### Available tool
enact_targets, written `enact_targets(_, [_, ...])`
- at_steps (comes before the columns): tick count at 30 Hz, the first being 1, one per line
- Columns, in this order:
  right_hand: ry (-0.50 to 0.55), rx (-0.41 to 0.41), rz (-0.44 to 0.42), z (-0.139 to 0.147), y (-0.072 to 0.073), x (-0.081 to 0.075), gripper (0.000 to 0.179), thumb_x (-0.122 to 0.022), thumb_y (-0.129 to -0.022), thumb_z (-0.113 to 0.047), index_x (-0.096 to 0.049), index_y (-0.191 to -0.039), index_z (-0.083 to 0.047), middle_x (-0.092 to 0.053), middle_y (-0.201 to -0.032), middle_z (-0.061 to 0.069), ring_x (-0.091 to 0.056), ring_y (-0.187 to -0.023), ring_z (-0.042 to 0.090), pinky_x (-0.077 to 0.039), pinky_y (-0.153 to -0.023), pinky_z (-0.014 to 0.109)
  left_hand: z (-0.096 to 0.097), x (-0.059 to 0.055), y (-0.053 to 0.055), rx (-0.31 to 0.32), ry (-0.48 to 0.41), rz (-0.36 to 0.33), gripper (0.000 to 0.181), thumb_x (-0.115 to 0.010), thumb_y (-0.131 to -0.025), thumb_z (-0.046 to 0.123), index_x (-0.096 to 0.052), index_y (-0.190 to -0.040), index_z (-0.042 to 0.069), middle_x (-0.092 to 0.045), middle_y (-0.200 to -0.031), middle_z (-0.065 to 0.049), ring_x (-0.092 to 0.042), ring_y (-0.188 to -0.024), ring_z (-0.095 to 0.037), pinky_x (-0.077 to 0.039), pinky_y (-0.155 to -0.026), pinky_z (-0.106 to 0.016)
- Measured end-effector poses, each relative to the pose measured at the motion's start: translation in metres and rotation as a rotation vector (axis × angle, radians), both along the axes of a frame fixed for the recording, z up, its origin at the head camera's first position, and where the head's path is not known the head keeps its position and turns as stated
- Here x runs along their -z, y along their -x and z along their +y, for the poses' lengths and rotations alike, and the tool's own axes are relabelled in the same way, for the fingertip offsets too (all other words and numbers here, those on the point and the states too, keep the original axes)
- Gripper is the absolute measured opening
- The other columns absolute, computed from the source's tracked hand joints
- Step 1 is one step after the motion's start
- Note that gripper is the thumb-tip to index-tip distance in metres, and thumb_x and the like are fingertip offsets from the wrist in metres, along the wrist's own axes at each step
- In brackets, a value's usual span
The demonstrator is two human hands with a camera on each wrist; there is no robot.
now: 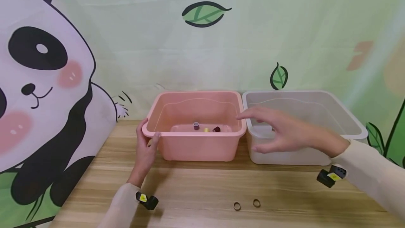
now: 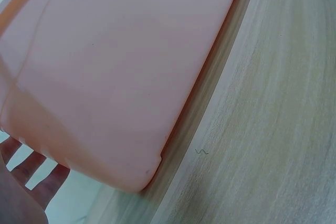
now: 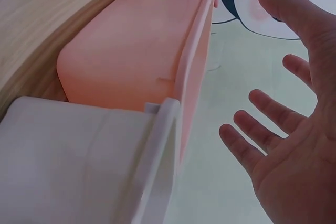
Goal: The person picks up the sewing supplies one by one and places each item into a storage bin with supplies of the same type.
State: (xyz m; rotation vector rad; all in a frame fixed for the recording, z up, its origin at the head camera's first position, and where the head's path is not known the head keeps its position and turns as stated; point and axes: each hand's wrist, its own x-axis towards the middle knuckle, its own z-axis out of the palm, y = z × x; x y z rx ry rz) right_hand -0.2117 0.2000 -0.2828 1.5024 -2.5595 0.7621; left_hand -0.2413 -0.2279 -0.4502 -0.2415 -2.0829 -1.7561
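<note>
The left hand (image 1: 146, 154) gripped the pink tub (image 1: 199, 149) at eight o'clock; three little things (image 1: 196, 126) sat inside. The right hand (image 1: 286, 129), fingers apart, hung by the white tub (image 1: 291, 158).

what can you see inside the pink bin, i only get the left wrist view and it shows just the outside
Observer: In the head view, a grey item, a yellow item and a dark item show inside the pink bin; its front wall may hide more.
Operator: ok and is the right hand holding anything
Observer: No, the right wrist view shows its fingers spread and nothing in it.
Operator: anything loose out on the table
Observer: Yes, two small rings lie there, in front of the bins.
</note>
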Motion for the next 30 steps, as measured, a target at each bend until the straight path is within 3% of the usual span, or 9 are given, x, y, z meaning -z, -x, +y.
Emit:
enact_targets(8, [0.089, -0.003, 0.035, 0.002, -0.008, 0.016, 0.076, -0.089, -0.079, -0.022, -0.054, -0.146, -0.022, -0.054, -0.146, -0.008, -0.056, -0.129, 0.018, -0.053, -0.100, 0.039, 0.000, 0.000, -0.001, 0.002, 0.002, -0.014, 0.063, -0.057, -0.106, 0.023, -0.023, -0.159, 0.026, -0.036, -0.158, -0.002, -0.045, -0.134, -0.035, -0.047, -0.100, -0.018])
enact_targets(15, [0.161, -0.010, -0.049, 0.004, -0.022, 0.030, 0.073, -0.090, -0.079, -0.019, -0.056, -0.143, -0.018, -0.058, -0.143, -0.004, -0.054, -0.131, 0.017, -0.053, -0.100, 0.039, 0.000, -0.001, -0.001, -0.003, 0.006, -0.014, 0.063, -0.056, -0.106, 0.021, -0.022, -0.159, 0.026, -0.036, -0.158, -0.003, -0.045, -0.134, -0.033, -0.047, -0.100, -0.018])
enact_targets(18, [0.161, -0.005, -0.074, 0.006, -0.026, 0.039, 0.074, -0.091, -0.078, -0.020, -0.056, -0.143, -0.016, -0.058, -0.144, -0.001, -0.053, -0.132, 0.015, -0.053, -0.101, 0.036, 0.000, -0.001, 0.000, -0.005, 0.012, -0.008, 0.063, -0.056, -0.106, 0.023, -0.022, -0.159, 0.026, -0.036, -0.158, -0.003, -0.045, -0.135, -0.034, -0.046, -0.100, -0.018])
enact_targets(25, [0.111, 0.041, -0.091, 0.013, -0.032, 0.067, 0.072, -0.089, -0.082, -0.032, -0.053, -0.145, -0.024, -0.056, -0.145, -0.008, -0.054, -0.130, 0.012, -0.054, -0.099, 0.036, -0.001, 0.001, 0.002, -0.015, 0.006, 0.009, 0.061, -0.056, -0.106, 0.021, -0.024, -0.158, 0.025, -0.036, -0.157, 0.000, -0.044, -0.135, -0.033, -0.046, -0.101, -0.019])
enact_targets(30, [0.129, 0.036, -0.101, 0.016, -0.034, 0.086, 0.072, -0.089, -0.081, -0.031, -0.056, -0.144, -0.018, -0.058, -0.143, -0.005, -0.058, -0.127, 0.016, -0.055, -0.097, 0.037, -0.001, 0.001, 0.001, -0.014, 0.005, 0.004, 0.062, -0.056, -0.106, 0.024, -0.023, -0.158, 0.027, -0.036, -0.158, 0.000, -0.044, -0.135, -0.033, -0.046, -0.102, -0.020])
